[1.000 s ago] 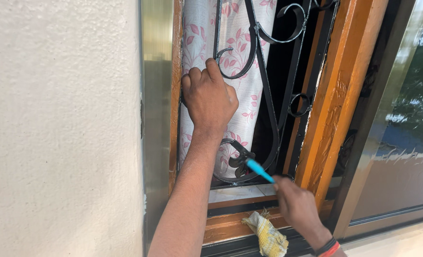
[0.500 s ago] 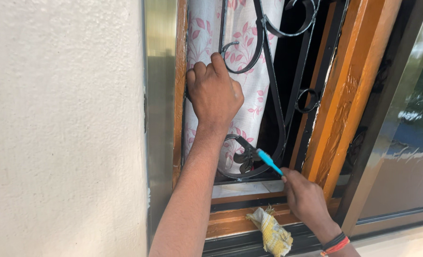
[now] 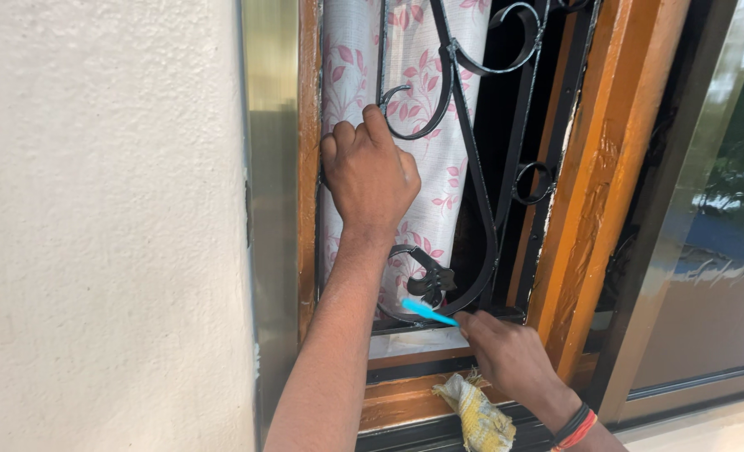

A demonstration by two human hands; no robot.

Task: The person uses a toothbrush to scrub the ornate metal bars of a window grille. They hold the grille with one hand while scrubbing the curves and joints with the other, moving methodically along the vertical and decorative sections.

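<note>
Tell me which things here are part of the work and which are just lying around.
In use:
left hand gripping the black iron grille
right hand holding a blue-handled brush at the lower scroll

Just there:
yellow rag on the sill
floral curtain
wooden frame

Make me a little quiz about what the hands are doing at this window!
1. True or false: the left hand grips the black scrolled grille.
2. What colour is the handle of the brush in the right hand?
3. Which lies on the wooden sill beside the right hand: A) a yellowish rag, B) a hammer, C) a cup?

Key: 1 true; 2 light blue; 3 A.
</note>
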